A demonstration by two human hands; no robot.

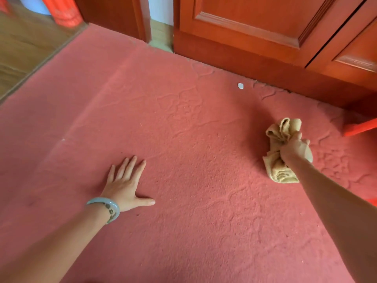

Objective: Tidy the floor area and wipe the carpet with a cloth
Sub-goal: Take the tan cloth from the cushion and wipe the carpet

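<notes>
A pink-red carpet (193,160) with an embossed pattern fills most of the view. My right hand (295,149) is clenched around a bunched tan cloth (278,168), which presses on the carpet at the right. My left hand (127,183) lies flat on the carpet at lower left, fingers spread, palm down, with a pale blue bangle (106,207) on the wrist. A small white scrap (240,86) lies on the carpet near the cabinet base.
A red-brown wooden cabinet (275,27) with panelled doors borders the carpet along the back right. Wooden floor (24,48) runs along the left edge. An orange-red object (361,126) pokes in at the right edge, and another orange-red item (65,11) stands at the top left.
</notes>
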